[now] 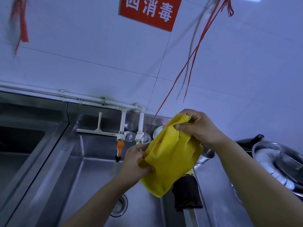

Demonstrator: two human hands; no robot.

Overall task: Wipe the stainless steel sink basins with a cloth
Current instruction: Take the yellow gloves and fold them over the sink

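**Yellow cloth held up in both hands over the sink basin**

Both hands hold a soft yellow cloth in the air above the middle stainless steel sink basin; the cloth touches no sink surface. The right hand grips the bunched top edge, fingers curled tight around the fabric. The left hand pinches the lower left edge between thumb and curled fingers. The cloth hangs folded and creased between the two grips, its bottom corner dangling free.

A round perforated metal drain strainer sits in the basin floor, below the left forearm. A dark brown rag is draped over the divider at the basin's right side, partly hidden behind the yellow cloth.

At the back rim, two white plastic taps come down from a white pipe running along the wall; the left tap ends in an orange and black nozzle. A white T-shaped squeegee rests against the back ledge just left of the taps. Clear suction cups sit by the taps.

A second basin lies at far left. At right, a large round metal bowl holds white items, too blurred to tell. A red sign with white characters is on the white tiled wall, and thin red strings hang down toward the taps.
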